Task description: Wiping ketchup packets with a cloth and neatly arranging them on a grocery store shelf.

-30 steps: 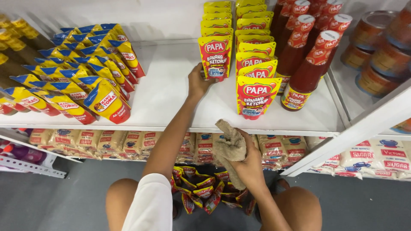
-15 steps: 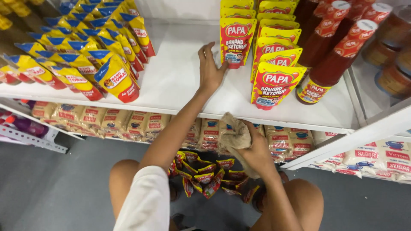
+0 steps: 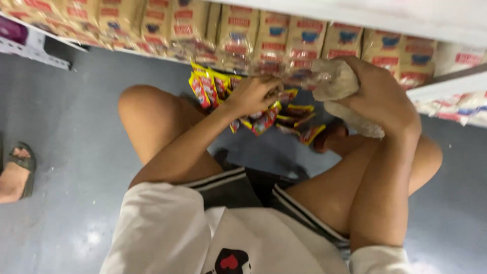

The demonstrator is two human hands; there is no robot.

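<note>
I am crouched on a grey floor in front of store shelves. My left hand (image 3: 253, 94) reaches down into a pile of yellow and red sauce pouches (image 3: 264, 117) lying on the floor between my knees, fingers curled around some of them. My right hand (image 3: 378, 94) is held higher, just to the right, closed on a crumpled grey-brown cloth (image 3: 335, 81). The view is blurred.
A low shelf row of tan packets (image 3: 243, 33) runs across the top, with a white shelf edge (image 3: 431, 20) above it. More white packets (image 3: 451, 106) sit at the right. Another person's sandalled foot (image 3: 18, 172) rests on the floor at far left.
My view has dropped from the upper shelf to the floor. My left hand left the white shelf and came down to the pouches on the floor. The cloth stays in my right hand.
</note>
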